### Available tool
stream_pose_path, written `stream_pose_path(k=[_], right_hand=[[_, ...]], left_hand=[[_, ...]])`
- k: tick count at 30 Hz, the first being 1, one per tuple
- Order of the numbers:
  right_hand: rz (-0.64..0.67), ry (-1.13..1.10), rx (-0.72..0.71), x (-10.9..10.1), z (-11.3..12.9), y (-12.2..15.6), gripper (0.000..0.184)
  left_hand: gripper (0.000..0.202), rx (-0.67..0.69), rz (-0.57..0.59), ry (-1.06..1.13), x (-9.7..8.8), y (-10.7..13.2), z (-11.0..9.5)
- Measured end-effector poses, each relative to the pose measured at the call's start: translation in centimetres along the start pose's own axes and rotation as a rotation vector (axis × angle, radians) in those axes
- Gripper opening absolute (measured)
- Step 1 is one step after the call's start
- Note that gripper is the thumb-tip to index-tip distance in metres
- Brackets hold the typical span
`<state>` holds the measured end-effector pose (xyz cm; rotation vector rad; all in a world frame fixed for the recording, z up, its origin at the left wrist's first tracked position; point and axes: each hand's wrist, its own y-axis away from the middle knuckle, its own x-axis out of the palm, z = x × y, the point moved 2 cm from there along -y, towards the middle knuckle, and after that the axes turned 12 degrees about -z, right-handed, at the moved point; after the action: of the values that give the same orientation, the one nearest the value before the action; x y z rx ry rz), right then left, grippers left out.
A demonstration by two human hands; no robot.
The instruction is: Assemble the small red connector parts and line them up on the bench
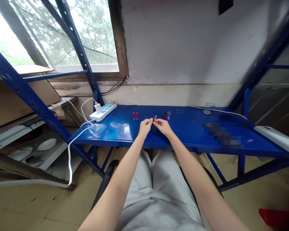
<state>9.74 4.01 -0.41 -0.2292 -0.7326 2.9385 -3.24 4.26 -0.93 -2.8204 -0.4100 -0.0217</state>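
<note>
Both my hands meet over the middle of the blue metal table [125, 128]. My left hand [144, 125] and my right hand [162, 125] are each pinched on a tiny dark part [153, 120] held between them, too small to name. On the table just beyond stand two small red pieces [135, 115], a clear piece [155, 117], another red piece [165, 115] with a clear one [169, 115] beside it, and a row of tiny dark parts [179, 111].
A white power strip [103, 111] with a plugged charger and white cable lies at the table's left end. A glass cup [208, 108] stands at the back right, a white flat object [278, 138] at the far right. Blue shelf posts flank the table. Bowls sit on a low shelf [46, 144] to the left.
</note>
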Motion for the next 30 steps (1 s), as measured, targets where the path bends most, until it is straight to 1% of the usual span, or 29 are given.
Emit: stream_pose_path(k=[3, 5, 8, 10, 12, 14, 17, 20, 23, 30], right_hand=[[-0.020, 0.161, -0.077, 0.0, -0.1, 0.1, 0.029], [-0.050, 0.261, -0.124, -0.2, 0.1, 0.2, 0.027], [-0.130, 0.333, -0.140, -0.8, 0.3, -0.1, 0.024], [-0.180, 0.386, -0.102, -1.5, 0.0, -0.5, 0.022], [-0.201, 0.463, -0.038, -2.6, -0.6, -1.1, 0.019], [-0.196, 0.541, 0.029, -3.8, -1.2, -1.7, 0.016], [-0.152, 0.644, 0.123, -5.7, -1.9, -2.3, 0.015], [-0.141, 0.731, 0.139, -6.9, -1.9, -2.7, 0.018], [-0.130, 0.790, 0.135, -7.2, -1.8, -3.0, 0.021], [-0.102, 0.875, 0.130, -6.6, -2.5, -3.6, 0.020]], left_hand=[[0.029, 0.105, 0.083, -0.048, 0.1, 0.0, 0.1], [0.029, 0.114, 0.104, -0.060, 0.1, 0.1, 0.0], [0.035, 0.068, 0.083, -0.050, 0.0, 0.0, 0.1], [0.035, 0.019, 0.049, -0.051, 0.0, -0.1, 0.2], [0.031, -0.005, 0.038, -0.067, 0.0, -0.2, 0.5], [0.026, 0.005, 0.054, -0.087, 0.0, -0.2, 0.6], [0.023, 0.037, 0.076, -0.116, 0.0, -0.1, 0.6], [0.022, 0.047, 0.100, -0.141, 0.0, 0.0, 0.6], [0.022, 0.040, 0.116, -0.165, 0.1, 0.0, 0.5], [0.022, 0.036, 0.131, -0.197, 0.0, 0.1, 0.3]])
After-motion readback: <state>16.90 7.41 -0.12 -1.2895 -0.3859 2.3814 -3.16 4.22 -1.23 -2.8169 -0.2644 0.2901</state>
